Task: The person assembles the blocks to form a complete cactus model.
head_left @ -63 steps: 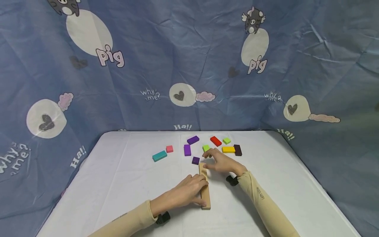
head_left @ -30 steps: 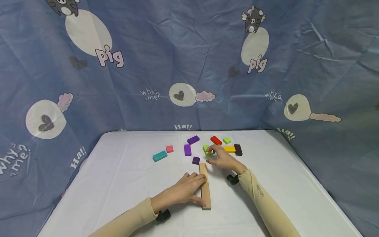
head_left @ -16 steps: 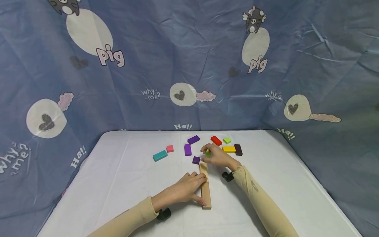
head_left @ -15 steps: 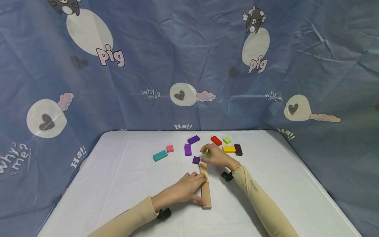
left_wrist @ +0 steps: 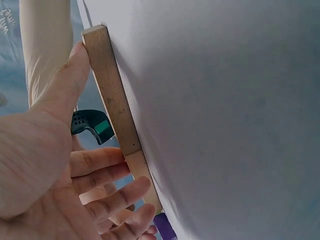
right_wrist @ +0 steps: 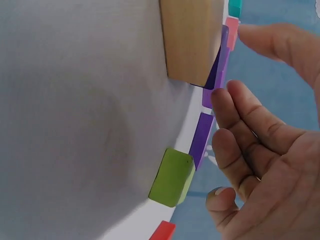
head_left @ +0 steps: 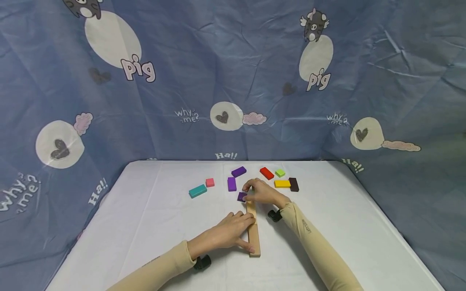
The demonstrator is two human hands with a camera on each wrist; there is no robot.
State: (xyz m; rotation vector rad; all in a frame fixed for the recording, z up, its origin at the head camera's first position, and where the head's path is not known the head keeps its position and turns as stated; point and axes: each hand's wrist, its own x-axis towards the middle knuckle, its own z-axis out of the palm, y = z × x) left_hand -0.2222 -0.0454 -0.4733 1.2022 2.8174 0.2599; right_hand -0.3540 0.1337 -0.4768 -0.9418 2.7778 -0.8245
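Two plain wooden blocks [head_left: 253,238] lie end to end in a line on the white table. My left hand [head_left: 227,232] rests along them, thumb at the near end and fingertips by the joint. In the left wrist view, the thumb and fingers touch the side of the wooden blocks [left_wrist: 114,95]. My right hand [head_left: 263,192] is over the far end, thumb and fingertips spread around a small dark purple block [head_left: 241,197]. The right wrist view shows a gap between thumb and fingers, with a green block [right_wrist: 171,177] on the table below; my hand mostly hides it in the head view.
Farther back lie two longer purple blocks [head_left: 231,184], a red block [head_left: 267,173], a small lime block [head_left: 280,173], a yellow block [head_left: 282,184] and a dark brown block [head_left: 293,184]. To the left are a teal block [head_left: 198,191] and a small pink block [head_left: 210,182].
My right hand has moved left from above the green block toward the small dark purple block. The left hand has stayed almost still on the wooden blocks.
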